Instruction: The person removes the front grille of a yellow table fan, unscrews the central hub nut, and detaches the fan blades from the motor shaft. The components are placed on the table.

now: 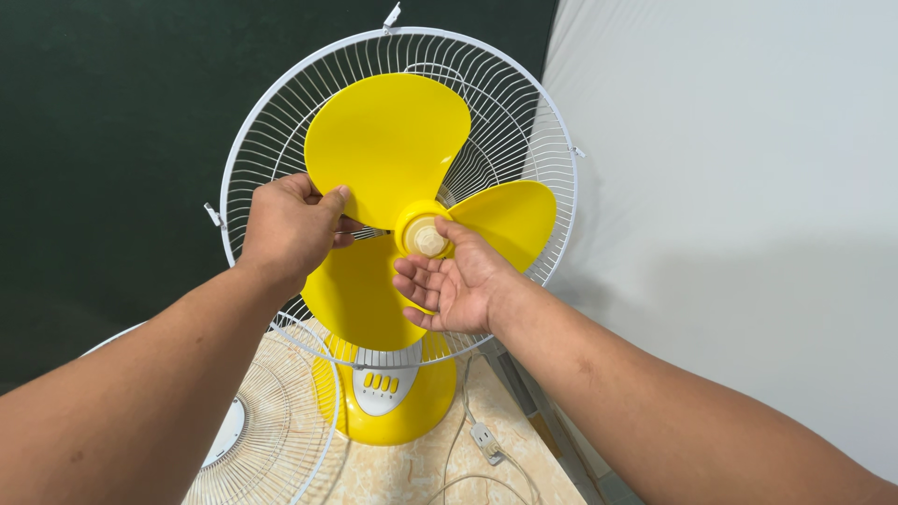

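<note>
Our left hand (285,224) pinches a yellow blade (383,140) while right-hand fingers (447,227) grasp the hub cap (426,236); the blade could slip and spin.

Yellow three-blade fan propeller (388,150) upright on hub, cream spinner cap (427,236) at centre
</note>
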